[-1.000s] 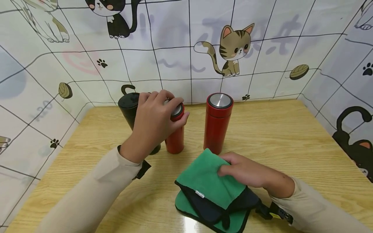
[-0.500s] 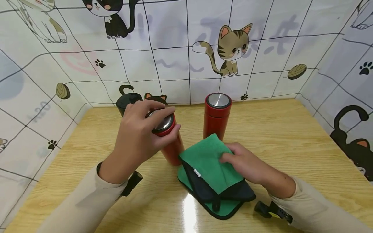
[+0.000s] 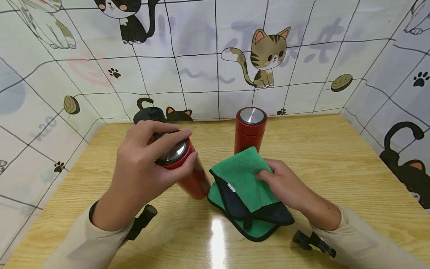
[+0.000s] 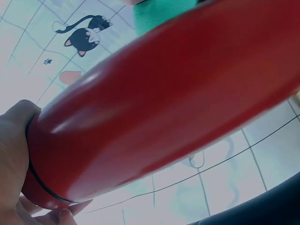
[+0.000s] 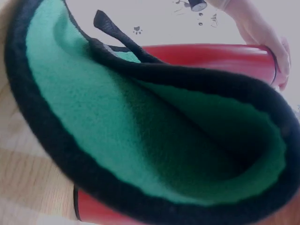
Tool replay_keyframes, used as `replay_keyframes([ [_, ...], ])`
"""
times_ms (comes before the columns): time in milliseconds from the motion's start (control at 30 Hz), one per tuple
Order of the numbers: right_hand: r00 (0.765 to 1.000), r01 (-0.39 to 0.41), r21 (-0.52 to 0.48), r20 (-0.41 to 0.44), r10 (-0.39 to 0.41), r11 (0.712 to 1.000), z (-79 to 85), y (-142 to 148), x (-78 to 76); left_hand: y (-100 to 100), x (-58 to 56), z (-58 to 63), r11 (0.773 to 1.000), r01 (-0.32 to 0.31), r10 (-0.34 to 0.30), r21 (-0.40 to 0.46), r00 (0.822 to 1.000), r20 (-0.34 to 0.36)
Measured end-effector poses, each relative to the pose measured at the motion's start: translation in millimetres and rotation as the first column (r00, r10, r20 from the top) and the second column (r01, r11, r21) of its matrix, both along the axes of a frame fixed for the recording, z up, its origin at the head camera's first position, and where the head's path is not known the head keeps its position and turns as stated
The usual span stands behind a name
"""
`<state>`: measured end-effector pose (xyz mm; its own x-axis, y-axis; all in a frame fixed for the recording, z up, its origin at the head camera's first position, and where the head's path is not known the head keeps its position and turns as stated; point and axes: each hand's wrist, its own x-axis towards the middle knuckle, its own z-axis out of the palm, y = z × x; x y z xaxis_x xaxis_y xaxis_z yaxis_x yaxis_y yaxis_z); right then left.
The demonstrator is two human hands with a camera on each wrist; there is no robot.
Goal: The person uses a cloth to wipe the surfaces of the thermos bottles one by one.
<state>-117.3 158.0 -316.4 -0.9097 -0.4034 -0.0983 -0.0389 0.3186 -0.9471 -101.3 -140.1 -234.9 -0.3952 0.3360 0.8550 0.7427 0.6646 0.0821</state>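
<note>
Black flask (image 3: 147, 113) half-hidden, upright red flask (image 3: 249, 136) behind green cloth (image 3: 243, 183)

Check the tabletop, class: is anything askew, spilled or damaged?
The red flask held by the left hand leans, while the other red flask stands upright; likely just from the grip. No spill or damage shows; the bright patch on the table looks like glare.

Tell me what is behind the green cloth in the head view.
Behind the green cloth is an upright red bottle: its silver top and upper body show, its base is covered. The right hand grips the cloth; most of its fingers are hidden.
</note>
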Motion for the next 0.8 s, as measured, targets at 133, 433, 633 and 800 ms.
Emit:
replay_keyframes([
  [133,0.999,0.008,0.037,-0.038,-0.007,0.999,-0.3,-1,-1.9,-4,3.4,3.3,1.0,0.017,-0.018,0.017,1.0,0.019],
  [433,0.995,0.052,0.069,-0.086,-0.046,0.996,-3.1,-2,1.8,5,8.5,0.8,0.988,0.148,-0.149,0.041,0.989,0.024],
  [633,0.993,0.042,0.006,-0.112,-0.041,0.999,-1.9,-8,13.7,21,8.7,-10.6,0.979,0.204,-0.204,0.012,0.972,0.117],
  [800,0.98,0.036,-0.014,-0.193,-0.039,0.999,1.0,-12,25.1,33,5.4,-17.4,0.97,0.242,-0.241,0.015,0.955,0.174],
])
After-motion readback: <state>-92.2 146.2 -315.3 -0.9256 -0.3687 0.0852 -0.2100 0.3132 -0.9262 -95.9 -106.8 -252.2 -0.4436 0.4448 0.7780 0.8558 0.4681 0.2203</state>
